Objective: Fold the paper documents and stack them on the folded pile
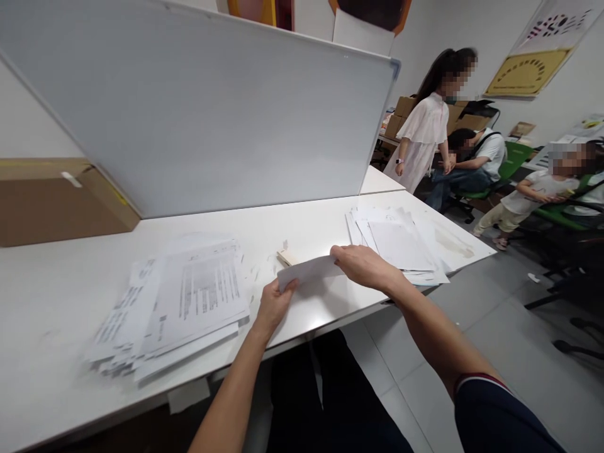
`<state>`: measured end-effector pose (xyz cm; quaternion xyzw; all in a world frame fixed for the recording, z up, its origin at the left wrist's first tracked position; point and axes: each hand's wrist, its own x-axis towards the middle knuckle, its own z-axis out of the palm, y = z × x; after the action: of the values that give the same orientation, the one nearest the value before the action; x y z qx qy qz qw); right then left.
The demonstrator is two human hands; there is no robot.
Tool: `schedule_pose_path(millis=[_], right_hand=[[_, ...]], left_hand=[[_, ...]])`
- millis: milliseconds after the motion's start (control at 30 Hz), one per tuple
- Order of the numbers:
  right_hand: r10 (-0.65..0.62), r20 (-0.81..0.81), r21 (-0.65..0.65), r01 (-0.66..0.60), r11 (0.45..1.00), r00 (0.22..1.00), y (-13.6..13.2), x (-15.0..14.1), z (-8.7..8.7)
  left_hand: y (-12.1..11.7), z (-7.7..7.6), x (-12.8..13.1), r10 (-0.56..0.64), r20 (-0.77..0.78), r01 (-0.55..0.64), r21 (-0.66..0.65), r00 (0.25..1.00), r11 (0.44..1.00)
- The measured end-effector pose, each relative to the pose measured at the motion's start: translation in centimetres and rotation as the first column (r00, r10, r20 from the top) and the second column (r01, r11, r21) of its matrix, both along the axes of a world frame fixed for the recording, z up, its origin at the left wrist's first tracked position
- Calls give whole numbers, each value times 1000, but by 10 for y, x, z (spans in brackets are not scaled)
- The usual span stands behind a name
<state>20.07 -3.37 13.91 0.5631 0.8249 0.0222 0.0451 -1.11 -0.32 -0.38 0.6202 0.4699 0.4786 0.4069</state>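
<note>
A whiteboard point(236, 113) stands at 11 o'clock, a cardboard box point(61, 204) just beside it at 9. A poster point(528, 72) and a standing person point(422, 138) are at 2, a seated person point(489, 154) and green chair point(516, 162) towards 3, grey floor point(495, 308) at 4.

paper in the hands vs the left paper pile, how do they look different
The held paper is up between the left hand and right hand, while the left paper pile lies on the table. The held paper shows no clear print; the left paper pile has printed text on top. The held paper appears as a narrow strip, the left paper pile as many unevenly stacked sheets. Both are white paper.
</note>
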Motion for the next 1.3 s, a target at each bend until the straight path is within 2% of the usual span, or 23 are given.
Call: schedule_pose_path(millis=[100, 233, 400, 533, 667, 800, 900, 1000, 1067, 1167, 1300], right_hand=[[-14, -15, 20, 15, 1000, 1000, 1, -3, 0], [-19, -32, 8, 20, 1000, 999, 3, 1, 5], [-101, -173, -66, 90, 994, 980, 5, 17, 3], [-174, -356, -162, 123, 979, 918, 0, 29, -17], [-317, -505, -288, 189, 939, 802, -12, 48, -47], [-482, -479, -443, 272, 854, 734, -28, 73, -75], [-582, -497, -563, 272, 781, 644, -41, 87, -88], [-659, -538, -659, 225, 717, 526, -47, 93, -95], [-684, -552, -673, 229, 703, 477, -46, 94, -97], [-688, -568, -657, 255, 710, 452, -40, 91, -98], [-680, -559, -645, 267, 716, 475, -30, 85, -98]], left_hand=[[1, 0, 0, 28, 16, -28, 10, 999, 1000], [-1, 7, 0, 72, 50, -72, -9, 996, 997], [-5, 19, -1, 64, 8, -64, -2, 998, 998], [-8, 20, 0, 61, -36, -61, 3, 997, 998], [-7, 19, 3, 48, -65, -46, 22, 997, 999], [-3, 13, 4, 205, -22, -205, -30, 979, 978], [0, 8, 5, 253, -102, -253, 12, 962, 967], [2, 7, 7, 224, -266, -198, 123, 938, 973], [3, 11, 7, 190, -408, -133, 165, 893, 977], [6, 17, 7, 127, -572, -63, 131, 810, 989], [8, 17, 7, 111, -617, -55, 109, 779, 993]])
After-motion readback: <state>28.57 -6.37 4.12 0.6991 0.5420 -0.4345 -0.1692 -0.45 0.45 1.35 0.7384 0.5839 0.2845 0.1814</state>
